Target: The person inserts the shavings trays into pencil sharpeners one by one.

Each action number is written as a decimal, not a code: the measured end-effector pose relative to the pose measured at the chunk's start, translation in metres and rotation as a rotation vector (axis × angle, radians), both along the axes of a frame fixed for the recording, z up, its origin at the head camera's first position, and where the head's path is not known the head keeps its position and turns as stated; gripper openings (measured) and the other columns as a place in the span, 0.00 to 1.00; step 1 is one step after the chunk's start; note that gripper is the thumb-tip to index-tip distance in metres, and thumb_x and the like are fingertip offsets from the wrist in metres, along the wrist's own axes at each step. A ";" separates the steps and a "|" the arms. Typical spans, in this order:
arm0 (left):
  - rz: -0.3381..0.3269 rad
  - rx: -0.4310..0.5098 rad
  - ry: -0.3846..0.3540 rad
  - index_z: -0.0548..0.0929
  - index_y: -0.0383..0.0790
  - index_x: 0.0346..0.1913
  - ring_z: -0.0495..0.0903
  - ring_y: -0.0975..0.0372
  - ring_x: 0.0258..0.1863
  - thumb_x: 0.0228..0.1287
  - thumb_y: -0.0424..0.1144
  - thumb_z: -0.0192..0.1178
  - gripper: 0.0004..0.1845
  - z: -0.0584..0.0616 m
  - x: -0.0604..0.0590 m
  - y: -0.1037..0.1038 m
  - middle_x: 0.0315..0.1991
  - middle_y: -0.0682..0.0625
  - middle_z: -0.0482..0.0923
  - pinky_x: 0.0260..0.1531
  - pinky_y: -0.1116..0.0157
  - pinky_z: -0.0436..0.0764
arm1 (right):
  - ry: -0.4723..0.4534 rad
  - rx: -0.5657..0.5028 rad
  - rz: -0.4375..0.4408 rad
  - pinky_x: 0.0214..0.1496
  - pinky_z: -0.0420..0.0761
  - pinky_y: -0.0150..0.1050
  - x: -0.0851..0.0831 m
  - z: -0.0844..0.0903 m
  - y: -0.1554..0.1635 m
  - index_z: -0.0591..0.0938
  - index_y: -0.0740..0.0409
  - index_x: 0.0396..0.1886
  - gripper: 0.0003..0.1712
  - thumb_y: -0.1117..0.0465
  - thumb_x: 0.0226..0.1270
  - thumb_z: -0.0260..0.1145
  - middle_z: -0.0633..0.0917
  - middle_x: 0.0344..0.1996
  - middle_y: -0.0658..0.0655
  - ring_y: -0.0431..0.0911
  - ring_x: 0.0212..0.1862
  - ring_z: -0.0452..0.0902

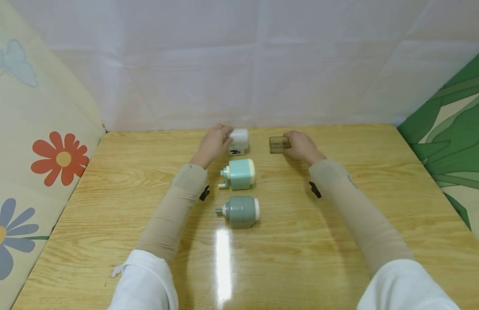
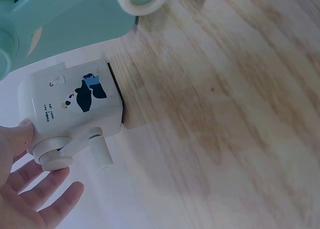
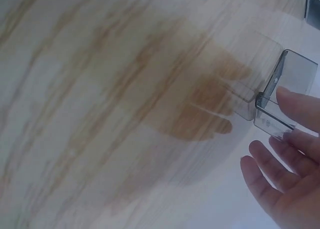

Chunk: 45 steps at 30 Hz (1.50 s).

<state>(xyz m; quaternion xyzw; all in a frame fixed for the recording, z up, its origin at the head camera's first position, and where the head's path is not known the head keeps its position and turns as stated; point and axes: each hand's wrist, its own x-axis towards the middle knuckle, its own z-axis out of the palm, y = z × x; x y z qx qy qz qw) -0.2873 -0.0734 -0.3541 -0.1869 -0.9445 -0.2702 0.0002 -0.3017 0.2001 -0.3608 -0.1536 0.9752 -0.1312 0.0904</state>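
Three hand-crank pencil sharpeners in a line down the middle of the wooden worktop [image 1: 340,241], seen from the head camera.

At the 12 o'clock end, against the far edge: white pencil sharpener [image 1: 238,141] with a panda picture on its side, standing upright, crank pointing to 9 o'clock. Left hand [image 1: 213,144] touching it from the 9 o'clock side; in the left wrist view, thumb on the sharpener's corner, fingers [image 2: 47,199] straight and loosely spread just below the white crank [image 2: 75,151], not curled round anything.

Just behind it toward 6 o'clock, close but apart: mint-green pencil sharpener [image 1: 239,174] with a cream end cap. Further toward 6 o'clock, nearest the person: grey-green pencil sharpener [image 1: 241,211] with a white end cap, near a bright glare streak on the wood.

At 3 o'clock from the white sharpener, clearly apart from it: small smoky transparent shavings drawer [image 1: 279,144], lying on the worktop. Right hand [image 1: 303,146] at its 3 o'clock side; in the right wrist view, one fingertip on the drawer's rim, other fingers [image 3: 272,176] relaxed and slightly spread beside it, no grip around it.

Beige sleeves on both forearms, white cuffs nearer the body. Floral cloth at 9 o'clock, green leaf cloth at 3 o'clock, white sheet at 12 o'clock.
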 end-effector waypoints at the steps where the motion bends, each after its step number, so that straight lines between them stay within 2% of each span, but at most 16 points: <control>1: 0.000 0.001 0.003 0.70 0.36 0.60 0.72 0.53 0.51 0.66 0.38 0.53 0.21 0.000 0.000 0.000 0.55 0.42 0.70 0.54 0.59 0.72 | 0.000 0.001 0.001 0.61 0.64 0.54 0.000 0.000 0.000 0.66 0.73 0.59 0.31 0.68 0.56 0.65 0.70 0.57 0.71 0.63 0.59 0.63; 8: -0.013 -0.002 0.031 0.70 0.35 0.59 0.72 0.53 0.51 0.65 0.37 0.54 0.21 -0.001 -0.002 0.002 0.54 0.42 0.71 0.54 0.59 0.72 | -0.010 0.001 -0.007 0.60 0.65 0.55 0.003 0.003 -0.002 0.66 0.72 0.60 0.33 0.66 0.57 0.66 0.69 0.58 0.71 0.63 0.59 0.63; 15: -0.010 -0.003 0.024 0.70 0.35 0.59 0.72 0.54 0.51 0.65 0.37 0.53 0.21 -0.001 -0.002 0.002 0.54 0.42 0.71 0.54 0.60 0.72 | -0.003 0.019 0.004 0.59 0.66 0.55 0.001 0.002 -0.005 0.67 0.71 0.60 0.32 0.65 0.57 0.66 0.70 0.57 0.71 0.63 0.59 0.63; 30: -0.004 0.008 0.006 0.70 0.36 0.59 0.73 0.55 0.48 0.65 0.38 0.54 0.21 -0.005 -0.001 0.001 0.52 0.42 0.72 0.51 0.60 0.74 | 0.019 -0.018 0.028 0.61 0.64 0.54 -0.001 -0.004 -0.016 0.68 0.74 0.57 0.31 0.66 0.55 0.66 0.71 0.55 0.72 0.63 0.58 0.65; 45: -0.010 0.011 0.035 0.71 0.35 0.59 0.74 0.54 0.46 0.65 0.37 0.54 0.20 -0.008 -0.002 -0.001 0.51 0.41 0.73 0.50 0.60 0.75 | 0.017 -0.010 0.024 0.61 0.65 0.53 0.000 -0.005 -0.030 0.68 0.73 0.59 0.31 0.66 0.57 0.65 0.71 0.56 0.71 0.62 0.58 0.64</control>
